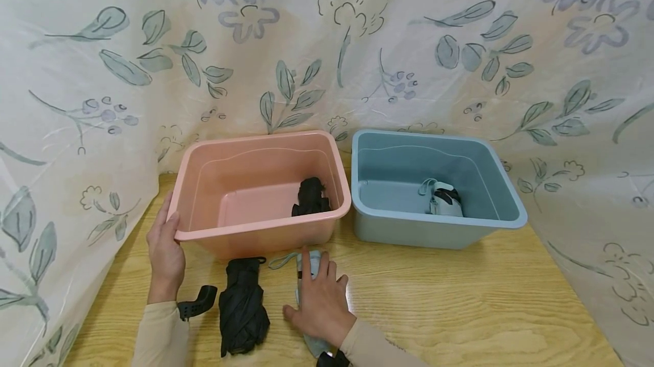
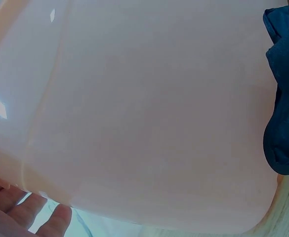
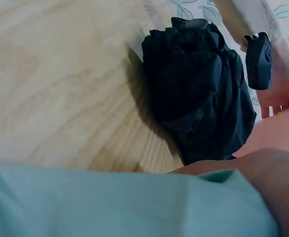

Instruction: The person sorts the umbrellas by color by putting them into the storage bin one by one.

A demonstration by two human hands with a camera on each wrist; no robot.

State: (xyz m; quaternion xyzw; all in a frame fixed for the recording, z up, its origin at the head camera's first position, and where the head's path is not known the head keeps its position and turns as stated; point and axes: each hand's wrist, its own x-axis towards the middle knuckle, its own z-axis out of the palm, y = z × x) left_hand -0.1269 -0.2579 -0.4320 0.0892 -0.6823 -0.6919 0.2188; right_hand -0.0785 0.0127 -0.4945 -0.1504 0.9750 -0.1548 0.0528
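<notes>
One wood-grain worktop [image 1: 475, 299] across lower frame. On it, side by side: pink bin [image 1: 260, 240], left of centre; blue bin [image 1: 419, 233], right of centre. Lower frame: folded black umbrella [image 1: 243, 310], pale-blue umbrella [image 1: 314, 261] just right of it. Black bundle [image 1: 310, 199] in pink bin's right end; pale bundle [image 1: 448, 208] in blue bin. Hands: left hand [image 1: 167, 250], lower left, gripping pink bin's left rim; right hand [image 1: 322, 301], lower centre, fingers spread over pale-blue umbrella. Curved black piece [image 1: 198, 303] at left wrist.
</notes>
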